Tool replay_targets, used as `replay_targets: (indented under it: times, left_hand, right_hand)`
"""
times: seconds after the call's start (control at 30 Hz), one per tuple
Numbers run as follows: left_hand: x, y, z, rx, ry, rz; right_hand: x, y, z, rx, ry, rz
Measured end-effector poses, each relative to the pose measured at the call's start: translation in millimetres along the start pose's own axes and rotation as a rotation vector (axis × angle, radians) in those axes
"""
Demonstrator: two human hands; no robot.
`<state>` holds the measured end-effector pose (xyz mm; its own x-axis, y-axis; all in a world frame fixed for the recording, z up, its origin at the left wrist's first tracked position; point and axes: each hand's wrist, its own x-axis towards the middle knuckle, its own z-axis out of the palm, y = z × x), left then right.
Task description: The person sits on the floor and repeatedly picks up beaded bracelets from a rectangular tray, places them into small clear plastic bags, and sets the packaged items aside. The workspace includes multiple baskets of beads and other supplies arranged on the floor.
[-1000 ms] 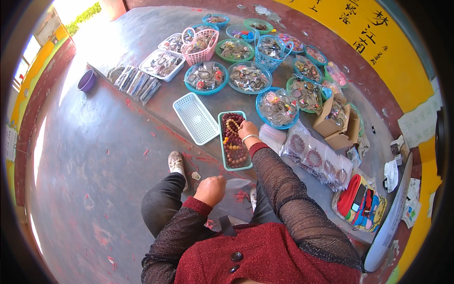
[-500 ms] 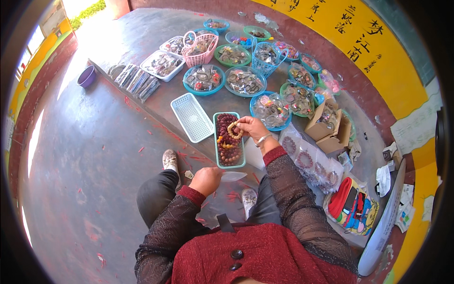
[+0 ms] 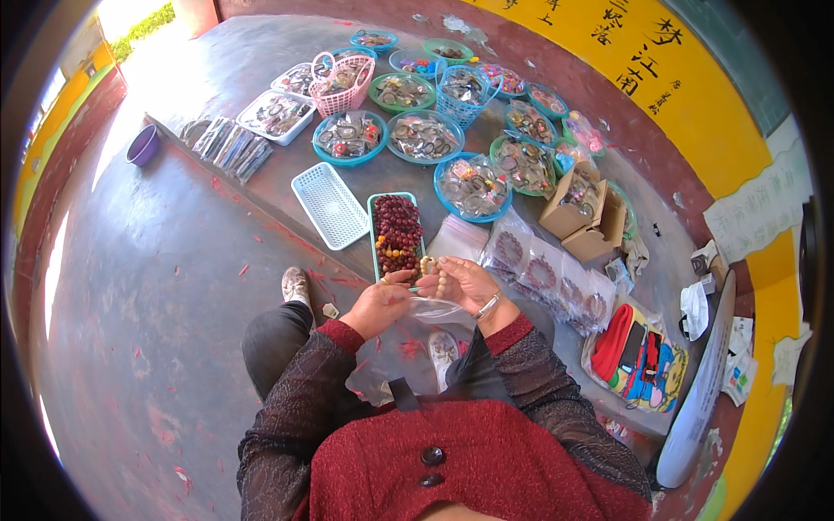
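Note:
My right hand [image 3: 469,286] pinches a bracelet of pale wooden beads [image 3: 441,282], which hangs from the fingertips. Close beside it, my left hand [image 3: 380,306] is closed on a clear plastic bag [image 3: 439,311] that spreads out below the bracelet. The two hands nearly meet, and the bag's mouth is hard to make out. Just beyond them lies a pale green basket [image 3: 373,227] full of dark red bead bracelets [image 3: 398,224], with some yellow-orange beads [image 3: 398,253] among them.
A white mesh basket [image 3: 330,207] lies left of the beads. Clear bags [image 3: 459,238] and packed bracelets [image 3: 543,271] lie to the right. Several basins [image 3: 473,187] of packaged goods, an open cardboard box [image 3: 573,208] and a colourful bag [image 3: 638,360] stand around. A purple bucket [image 3: 142,146] is far left.
My right hand has brought the pale bracelet from above the green basket down toward me. My left hand has moved up with the plastic bag to meet it. The view has shifted slightly.

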<state>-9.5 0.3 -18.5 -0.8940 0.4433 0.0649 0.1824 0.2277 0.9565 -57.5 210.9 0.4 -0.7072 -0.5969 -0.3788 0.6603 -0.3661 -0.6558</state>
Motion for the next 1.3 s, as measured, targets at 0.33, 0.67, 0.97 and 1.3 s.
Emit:
replay_targets:
  times: [0.33, 0.67, 0.97, 1.3]
  left_hand:
    - [3.2, 1.0, 2.6, -0.083, -0.056, 0.017]
    - [-2.1, 10.4, -1.7, -0.174, -0.097, 0.011]
    - [-12.0, 33.0, -30.7, -0.767, -0.003, -0.069]
    - [-19.1, 34.0, -38.0, -0.570, -0.013, -0.139]
  right_hand:
    - [6.9, 3.5, -7.3, -0.085, -0.081, 0.071]
    - [18.9, 22.6, -3.3, -0.080, -0.119, 0.079]
    - [7.8, 18.3, 12.0, -0.121, -0.382, 0.085]
    - [9.6, 7.0, 7.5, -0.047, -0.122, -0.106]
